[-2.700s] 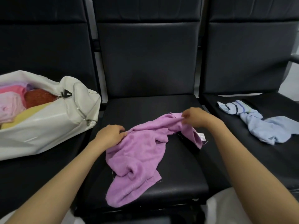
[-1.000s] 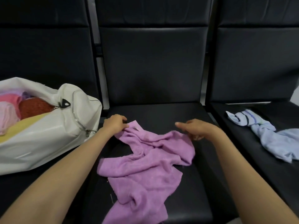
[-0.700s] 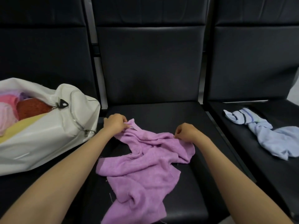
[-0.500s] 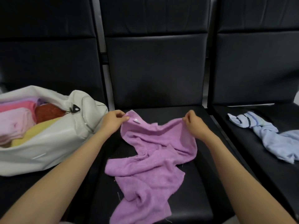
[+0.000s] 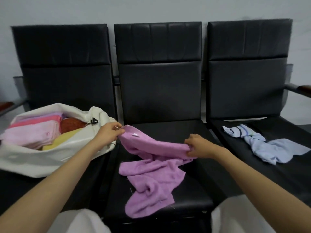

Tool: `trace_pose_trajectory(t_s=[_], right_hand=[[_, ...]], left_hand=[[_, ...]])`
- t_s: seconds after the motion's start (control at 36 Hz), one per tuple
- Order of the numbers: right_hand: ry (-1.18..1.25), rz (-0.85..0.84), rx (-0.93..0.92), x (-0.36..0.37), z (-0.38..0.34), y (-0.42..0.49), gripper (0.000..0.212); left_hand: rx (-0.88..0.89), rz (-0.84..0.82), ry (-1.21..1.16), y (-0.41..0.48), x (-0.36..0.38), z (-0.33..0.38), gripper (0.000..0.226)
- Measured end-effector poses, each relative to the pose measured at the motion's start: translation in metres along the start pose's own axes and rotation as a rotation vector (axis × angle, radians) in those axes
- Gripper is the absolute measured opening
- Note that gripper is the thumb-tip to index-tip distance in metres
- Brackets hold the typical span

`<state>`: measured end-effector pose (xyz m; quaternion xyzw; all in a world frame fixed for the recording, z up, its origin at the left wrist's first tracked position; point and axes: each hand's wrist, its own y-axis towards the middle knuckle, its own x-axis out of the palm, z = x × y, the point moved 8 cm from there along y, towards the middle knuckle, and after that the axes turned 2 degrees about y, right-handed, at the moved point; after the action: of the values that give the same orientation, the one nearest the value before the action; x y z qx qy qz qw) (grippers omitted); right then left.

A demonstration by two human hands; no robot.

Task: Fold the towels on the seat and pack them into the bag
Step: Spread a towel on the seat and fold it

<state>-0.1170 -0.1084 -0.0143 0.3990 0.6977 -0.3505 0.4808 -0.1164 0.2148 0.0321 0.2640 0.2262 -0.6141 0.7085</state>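
A purple towel (image 5: 151,172) lies crumpled on the middle black seat (image 5: 190,194), its lower part hanging toward the front edge. My left hand (image 5: 109,135) pinches the towel's top left corner, lifted a little, where a small white label shows. My right hand (image 5: 200,146) grips the towel's upper edge to the right, so that edge stretches between both hands. On the left seat an open white bag (image 5: 43,157) holds several folded towels in pink, lilac, yellow and rust. A light blue towel (image 5: 267,145) lies crumpled on the right seat.
Three black padded seats with tall backrests stand in a row against a grey wall. Armrests (image 5: 297,89) stick out at the far right and far left. My knees in white cloth show at the bottom edge.
Both hands have lifted the purple towel's top edge and pulled it apart sideways; my right hand moved right and lower. The view pulled back, showing the backrests and wall.
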Motion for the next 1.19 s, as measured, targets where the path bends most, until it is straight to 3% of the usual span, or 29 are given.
trace_pose_trajectory(t_s=[0.19, 0.28, 0.33, 0.39, 0.44, 0.5, 0.61, 0.72, 0.78, 0.81, 0.89, 0.92, 0.97, 1.03, 1.06, 1.08, 1.14, 1.19], right_hand=[[0.388, -0.113, 0.081, -0.005, 0.01, -0.028, 0.019], [0.3, -0.113, 0.105, -0.019, 0.018, -0.031, 0.02], [0.103, 0.018, 0.12, -0.044, 0.022, -0.033, 0.017], [0.066, 0.211, 0.093, -0.073, 0.019, -0.036, 0.017], [0.225, 0.333, 0.057, -0.094, 0.017, -0.039, 0.019], [0.489, 0.346, 0.039, -0.102, 0.018, -0.041, 0.019], [0.966, 0.224, 0.017, -0.091, 0.012, -0.043, 0.018], [1.169, 0.052, 0.137, -0.056, 0.012, -0.043, 0.017], [1.128, 0.068, 0.189, -0.04, 0.015, -0.04, 0.022], [1.013, 0.167, 0.21, -0.037, 0.02, -0.039, 0.024], [0.421, 0.53, 0.103, -0.043, 0.013, -0.045, 0.017], [0.291, 0.503, -0.022, -0.035, -0.001, -0.044, 0.015], [0.165, 0.132, -0.161, 0.005, -0.024, -0.042, 0.016], [0.082, -0.32, -0.083, 0.049, -0.027, -0.05, 0.022], [0.056, -0.426, -0.036, 0.06, -0.022, -0.053, 0.024], [0.066, -0.421, -0.02, 0.062, -0.019, -0.052, 0.021], [0.16, -0.239, 0.004, 0.051, -0.012, -0.044, 0.009], [0.233, -0.07, 0.046, 0.041, -0.001, -0.036, 0.01]], left_hand=[[-0.068, 0.032, 0.003, -0.018, -0.006, -0.015, 0.008], [-0.065, 0.096, -0.072, -0.02, -0.017, -0.011, 0.015], [-0.041, 0.149, -0.118, -0.02, -0.026, -0.002, 0.017], [-0.001, 0.207, -0.139, -0.02, -0.035, 0.012, 0.015], [0.04, 0.28, -0.182, -0.02, -0.046, 0.027, 0.013], [0.062, 0.338, -0.244, -0.02, -0.054, 0.039, 0.011], [0.054, 0.307, -0.268, -0.017, -0.053, 0.043, 0.011], [-0.052, 0.204, -0.202, -0.015, -0.038, 0.025, 0.012], [-0.103, 0.107, -0.117, -0.017, -0.022, 0.009, 0.011], [-0.113, 0.069, -0.065, -0.019, -0.014, 0.002, 0.009], [-0.126, -0.008, 0.122, -0.031, 0.008, -0.014, 0.008], [-0.14, -0.031, 0.165, -0.034, 0.015, -0.019, 0.011], [-0.177, -0.084, 0.213, -0.04, 0.025, -0.033, 0.015], [-0.2, -0.111, 0.235, -0.043, 0.03, -0.046, 0.018], [-0.201, -0.109, 0.241, -0.044, 0.031, -0.049, 0.019], [-0.195, -0.1, 0.244, -0.045, 0.032, -0.052, 0.02], [-0.178, -0.086, 0.239, -0.045, 0.032, -0.052, 0.02], [-0.171, -0.093, 0.227, -0.044, 0.034, -0.052, 0.019]])
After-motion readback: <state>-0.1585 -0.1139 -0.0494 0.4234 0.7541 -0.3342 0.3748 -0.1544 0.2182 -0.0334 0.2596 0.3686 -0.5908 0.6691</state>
